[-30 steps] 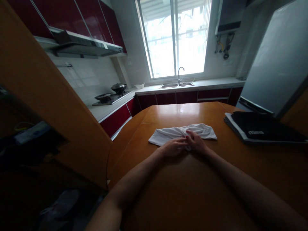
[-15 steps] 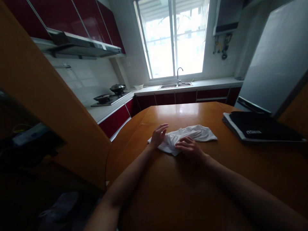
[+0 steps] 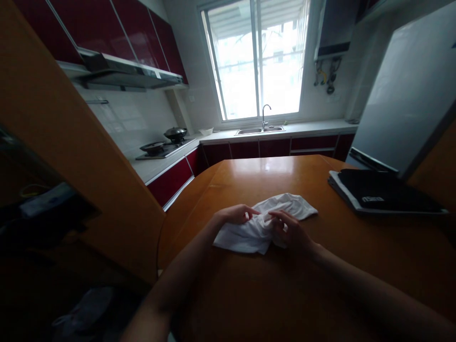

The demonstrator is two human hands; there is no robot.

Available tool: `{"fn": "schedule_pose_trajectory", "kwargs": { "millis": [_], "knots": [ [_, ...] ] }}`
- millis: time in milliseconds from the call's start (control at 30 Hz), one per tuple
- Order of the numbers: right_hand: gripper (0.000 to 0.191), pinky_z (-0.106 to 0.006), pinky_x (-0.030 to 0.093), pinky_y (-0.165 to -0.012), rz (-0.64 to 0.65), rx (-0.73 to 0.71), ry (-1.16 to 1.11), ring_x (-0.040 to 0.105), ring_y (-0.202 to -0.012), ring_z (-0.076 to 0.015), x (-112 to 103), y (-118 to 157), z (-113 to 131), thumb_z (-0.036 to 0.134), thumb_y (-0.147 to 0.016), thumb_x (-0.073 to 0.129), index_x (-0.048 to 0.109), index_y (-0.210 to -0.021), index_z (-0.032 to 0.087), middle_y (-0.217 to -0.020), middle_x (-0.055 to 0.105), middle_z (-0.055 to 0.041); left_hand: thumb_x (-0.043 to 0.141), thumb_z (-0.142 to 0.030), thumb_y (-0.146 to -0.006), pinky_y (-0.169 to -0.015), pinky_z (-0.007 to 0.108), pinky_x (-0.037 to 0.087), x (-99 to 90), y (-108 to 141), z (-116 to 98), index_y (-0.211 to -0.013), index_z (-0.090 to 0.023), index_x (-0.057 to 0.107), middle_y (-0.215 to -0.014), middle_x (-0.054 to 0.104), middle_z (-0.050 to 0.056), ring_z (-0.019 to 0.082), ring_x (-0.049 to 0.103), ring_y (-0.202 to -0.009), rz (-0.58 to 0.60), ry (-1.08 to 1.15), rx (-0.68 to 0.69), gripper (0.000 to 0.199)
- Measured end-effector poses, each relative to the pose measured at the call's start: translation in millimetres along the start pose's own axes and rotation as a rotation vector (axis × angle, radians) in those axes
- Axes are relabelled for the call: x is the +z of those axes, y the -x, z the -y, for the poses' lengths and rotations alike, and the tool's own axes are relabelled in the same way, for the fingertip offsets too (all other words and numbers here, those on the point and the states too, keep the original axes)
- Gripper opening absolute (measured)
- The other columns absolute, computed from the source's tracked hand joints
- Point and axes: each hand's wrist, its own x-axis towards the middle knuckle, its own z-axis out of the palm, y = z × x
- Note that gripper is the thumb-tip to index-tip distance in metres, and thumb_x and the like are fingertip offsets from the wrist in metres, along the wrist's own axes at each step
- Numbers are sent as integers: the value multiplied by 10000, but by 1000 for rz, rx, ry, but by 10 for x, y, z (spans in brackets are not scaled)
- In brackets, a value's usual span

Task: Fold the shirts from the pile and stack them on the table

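A crumpled piece of white cloth [image 3: 245, 236], perhaps a garment, lies on the brown wooden table [image 3: 221, 294] in front of me. My left hand [image 3: 239, 213] rests over its left part, with thumb and forefinger pinching a fold near the middle. Just to the right, my right hand [image 3: 289, 231] also has its fingers closed on the bunched fabric. The two sets of fingertips are close together. Beyond them, the far right end of the cloth spreads loosely on the tabletop.
A flat stack of folded dark and light fabric, topped by a black piece [image 3: 381, 190] with white lettering, sits at the table's right. Behind are a sink [image 3: 249, 131] under the window, a stove with pans [image 3: 174, 134] and a refrigerator [image 3: 409, 90].
Both hands have closed on the cloth's middle, my left hand turning from raised fingers to a pinch. The cloth's left part now spreads wider and nearer to me.
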Motion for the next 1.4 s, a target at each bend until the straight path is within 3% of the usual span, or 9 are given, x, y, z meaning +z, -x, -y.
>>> {"fn": "schedule_pose_trajectory", "kwargs": {
  "millis": [167,367,600,800,900,1000,1133,1267,1400],
  "knots": [
    [343,-325,555,-642,-35,486,-143,670,-732,-194,-104,139,-85,305,-855,599,649,-1169,175,-913,721,-67,571,7,-700,-614,178,447,101,-207,-128,-1118,-182,728,-834,670,-11,102,582,-688,125,116,144,484],
    [225,-286,479,-611,235,568,-235,633,-685,-187,-298,64,-108,381,-806,626,694,-792,167,-750,715,-49,656,-128,-754,-701,212,459,-53,-297,-157,-930,-149,689,-960,647,20,120,577,-785,165,332,209,181],
    [325,-250,385,-508,-125,674,-103,534,-587,-156,-812,-494,-457,512,-835,565,580,-883,191,-728,650,-33,744,-560,-779,-582,186,382,-434,-314,62,-854,-169,523,-725,506,-53,78,462,-618,-200,755,25,455],
    [263,-262,405,-537,-239,645,15,555,-611,-170,-1181,-891,-656,426,-836,582,605,-946,188,-792,692,-69,783,-483,-774,-696,231,460,-755,-332,95,-1116,-175,679,-978,690,47,163,608,-824,138,596,-37,471],
    [273,-275,431,-593,-71,618,62,577,-661,-180,-1313,-976,-801,410,-815,610,652,-951,178,-805,706,-67,796,-472,-744,-691,259,471,-886,-361,177,-982,-165,760,-851,713,25,179,615,-756,376,458,-132,390],
    [336,-288,455,-642,114,610,21,599,-708,-187,-1432,-1008,-998,466,-801,631,692,-940,166,-821,715,-58,826,-442,-686,-643,232,430,-973,-394,305,-774,-167,768,-658,652,-29,142,552,-651,474,263,-175,294],
    [492,-303,500,-713,268,718,-75,652,-849,-223,-1633,-1044,-1174,581,-820,627,730,-1031,148,-988,740,-100,757,-442,-759,-737,230,435,-1038,-383,425,-841,-176,755,-767,685,-21,153,575,-762,407,321,-125,279],
    [531,-309,534,-797,665,873,-256,674,-957,-249,-1840,-1113,-1217,508,-723,767,736,-1119,155,-1114,736,-117,776,-368,-745,-766,243,444,-1028,-373,477,-969,-173,703,-889,676,7,155,579,-809,275,505,-78,306],
    [530,-290,550,-770,978,1027,-243,691,-887,-233,-1924,-1210,-1404,394,-599,847,756,-1052,133,-982,756,-104,748,-393,-770,-624,219,398,-997,-482,559,-1051,-181,668,-863,645,9,130,539,-712,306,538,-129,362]
  ]
}}
